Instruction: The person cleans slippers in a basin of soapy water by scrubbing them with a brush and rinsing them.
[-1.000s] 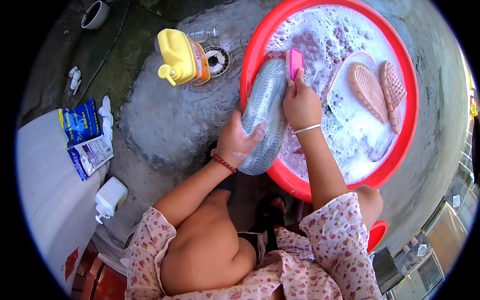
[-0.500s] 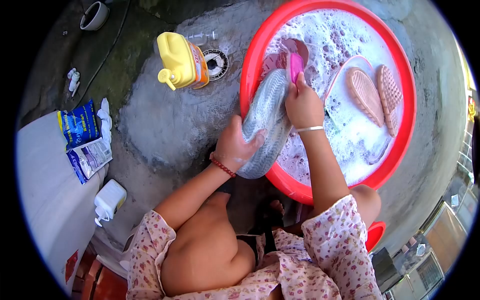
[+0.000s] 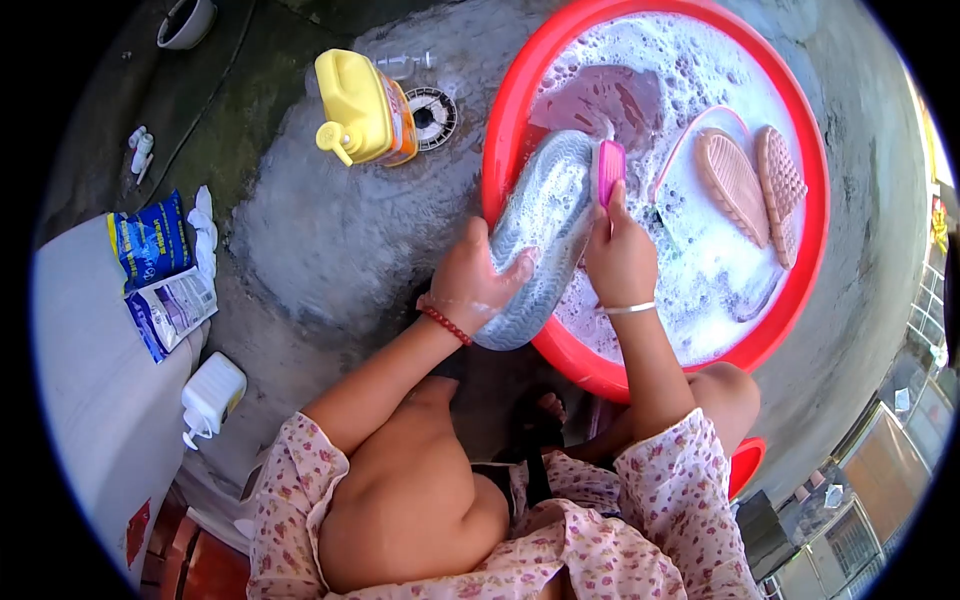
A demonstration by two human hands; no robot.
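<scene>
My left hand [image 3: 480,278] is wrapped round the lower part of a grey shoe [image 3: 545,225], sole side up and streaked with suds. The shoe leans over the near left rim of a red basin [image 3: 497,130]. In my right hand [image 3: 620,255] is a pink scrub brush [image 3: 611,172], held upright by its handle against the right side of the shoe's toe end. The brush's bristles are mostly hidden. Foamy water [image 3: 690,300] fills the basin. Two pink shoe soles [image 3: 733,183] stick out of the foam on the right.
A yellow pump jug [image 3: 362,110] stands by a round floor drain [image 3: 431,117] to the left of the basin. Blue detergent bags [image 3: 155,245] and a white pump bottle [image 3: 214,393] are at the far left. A dark hose [image 3: 215,95] runs along the ground behind.
My right hand has shifted slightly right and down with the brush, to the side of the shoe. More of the sole shows, and a wider foam-free patch of water lies beyond the toe.
</scene>
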